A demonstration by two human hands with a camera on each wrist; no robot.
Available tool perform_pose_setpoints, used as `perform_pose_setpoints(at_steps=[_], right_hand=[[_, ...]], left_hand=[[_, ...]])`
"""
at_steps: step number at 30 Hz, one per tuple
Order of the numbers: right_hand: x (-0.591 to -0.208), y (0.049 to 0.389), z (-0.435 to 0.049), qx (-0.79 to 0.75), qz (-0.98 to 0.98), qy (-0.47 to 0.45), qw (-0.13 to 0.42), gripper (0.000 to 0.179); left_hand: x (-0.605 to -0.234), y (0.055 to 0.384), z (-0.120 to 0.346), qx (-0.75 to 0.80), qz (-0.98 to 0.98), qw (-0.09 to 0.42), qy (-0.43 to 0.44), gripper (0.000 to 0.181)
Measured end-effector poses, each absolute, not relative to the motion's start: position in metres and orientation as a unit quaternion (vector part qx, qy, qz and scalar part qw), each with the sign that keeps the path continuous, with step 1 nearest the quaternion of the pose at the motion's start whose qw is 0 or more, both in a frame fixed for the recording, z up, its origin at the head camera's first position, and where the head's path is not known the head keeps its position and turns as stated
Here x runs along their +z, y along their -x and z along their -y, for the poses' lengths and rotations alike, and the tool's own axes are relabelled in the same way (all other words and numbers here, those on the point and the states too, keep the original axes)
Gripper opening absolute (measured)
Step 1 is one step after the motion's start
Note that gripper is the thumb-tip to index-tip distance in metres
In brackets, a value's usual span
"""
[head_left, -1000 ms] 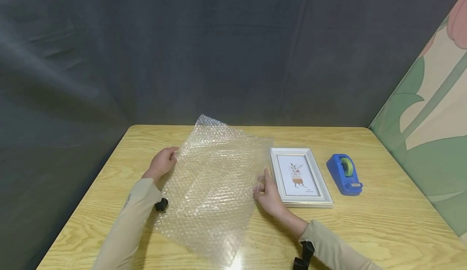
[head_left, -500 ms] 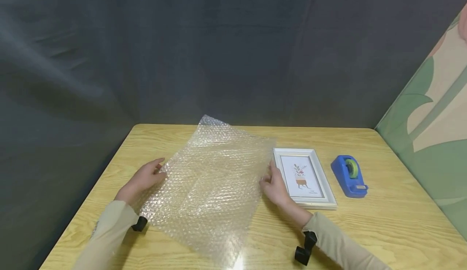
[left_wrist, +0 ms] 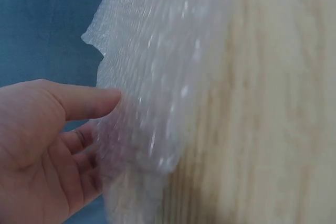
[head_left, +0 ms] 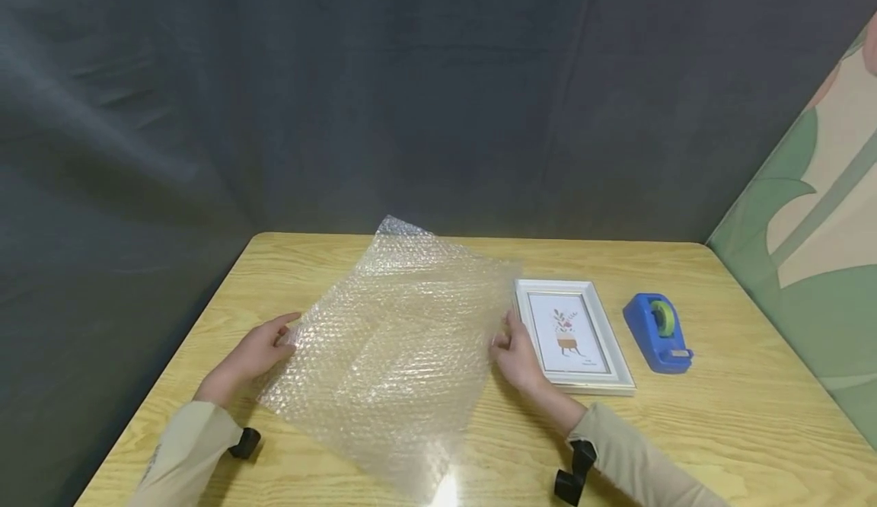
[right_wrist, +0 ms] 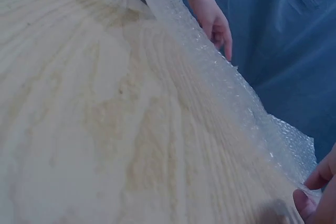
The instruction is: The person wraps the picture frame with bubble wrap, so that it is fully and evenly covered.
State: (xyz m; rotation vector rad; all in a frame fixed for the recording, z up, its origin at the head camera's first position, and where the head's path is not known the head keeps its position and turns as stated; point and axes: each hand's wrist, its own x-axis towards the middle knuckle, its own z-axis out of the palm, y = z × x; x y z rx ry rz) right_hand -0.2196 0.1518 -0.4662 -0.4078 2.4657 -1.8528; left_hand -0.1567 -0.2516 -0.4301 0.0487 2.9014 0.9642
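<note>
A clear sheet of bubble wrap (head_left: 397,339) lies slantwise over the middle of the wooden table, one corner toward the back. My left hand (head_left: 253,358) holds its left edge; in the left wrist view the thumb (left_wrist: 100,102) is on top and the other fingers go behind the film. At the opposite edge my right hand (head_left: 518,355) pinches the sheet between thumb and fingers, beside a white picture frame (head_left: 620,358). That frame lies flat, face up, with a plant drawing inside.
To the right of the picture frame stands a blue tape dispenser (head_left: 661,339) with a green roll. A dark curtain (head_left: 438,96) hangs behind the table (head_left: 747,416), and a flower-patterned panel (head_left: 836,263) borders the right side.
My left hand has slid down and left along the sheet, and the lower left part of the bubble wrap has spread outward. The right hand stays at its edge, its fingers drawn closer together.
</note>
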Motion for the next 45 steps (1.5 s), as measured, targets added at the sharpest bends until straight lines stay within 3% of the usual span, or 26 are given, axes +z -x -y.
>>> perform_pose_setpoints(at_steps=[21,45], right_hand=[[-0.470,0.221,-0.160,-0.570,-0.811,0.116,0.067,0.072],[-0.473,0.231,-0.180,-0.550,-0.819,0.149,0.063,0.070]], left_hand=[[-0.434,0.163,0.249,0.248,-0.968,-0.001,0.018,0.046],[-0.432,0.150,0.229,0.283,-0.957,-0.027,0.064,0.044]])
